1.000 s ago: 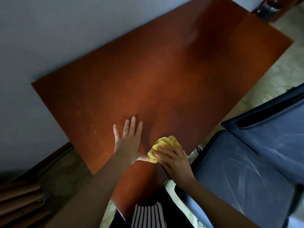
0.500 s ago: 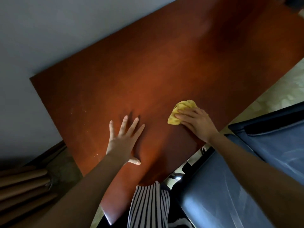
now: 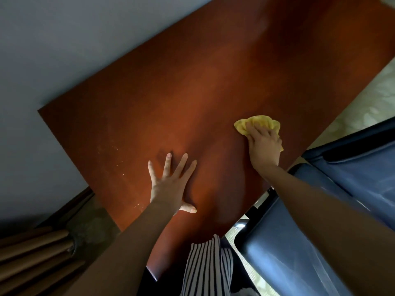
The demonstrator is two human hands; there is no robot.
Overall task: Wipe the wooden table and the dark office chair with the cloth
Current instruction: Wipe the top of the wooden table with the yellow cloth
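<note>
A reddish-brown wooden table (image 3: pixel 192 86) fills the middle of the view. A crumpled yellow cloth (image 3: pixel 259 123) lies on its right part, and my right hand (image 3: pixel 264 146) presses down on it with the fingers laid over the top. My left hand (image 3: pixel 170 184) rests flat on the tabletop nearer to me, fingers spread. The dark blue office chair (image 3: pixel 320 242) stands at the lower right, beside the table's edge, partly under my right forearm.
A pale wall (image 3: pixel 74 50) runs along the table's far-left edge. Brown cardboard tubes (image 3: pixel 32 253) lie on the floor at lower left. Light crumbs speckle the tabletop (image 3: pixel 119 163) left of my left hand. Patterned floor (image 3: pixel 363 99) shows at right.
My right hand has slid the cloth away from my left hand, toward the right side of the table. The left hand stays flat in place.
</note>
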